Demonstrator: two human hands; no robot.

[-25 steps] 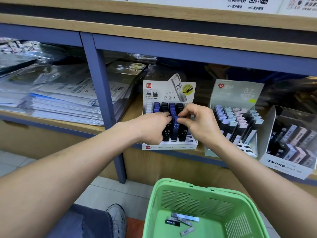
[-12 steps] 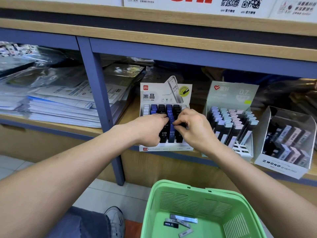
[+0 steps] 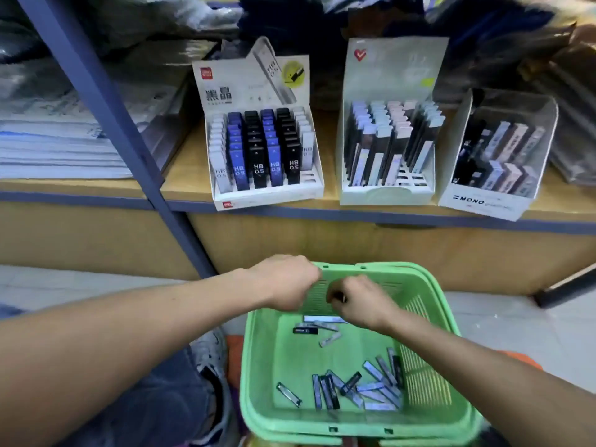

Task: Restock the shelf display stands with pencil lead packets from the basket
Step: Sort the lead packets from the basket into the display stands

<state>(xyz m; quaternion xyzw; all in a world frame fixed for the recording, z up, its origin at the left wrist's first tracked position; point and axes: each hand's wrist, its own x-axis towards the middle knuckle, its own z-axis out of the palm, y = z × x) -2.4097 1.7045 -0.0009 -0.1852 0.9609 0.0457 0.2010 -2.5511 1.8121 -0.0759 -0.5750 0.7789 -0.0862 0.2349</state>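
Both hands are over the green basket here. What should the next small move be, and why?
Probably lower the right hand to pick a packet from the loose packets on the basket floor. Both hands hover near the far rim, the left hand seemingly empty, and the middle stand shows free front slots.

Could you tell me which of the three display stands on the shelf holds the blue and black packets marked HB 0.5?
The leftmost stand, beside the blue upright; the other two hold pale-capped and greyish packets.

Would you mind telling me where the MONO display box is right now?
In the head view, the MONO display box stands on the wooden shelf at the far right of the three stands, beside the pale green stand.
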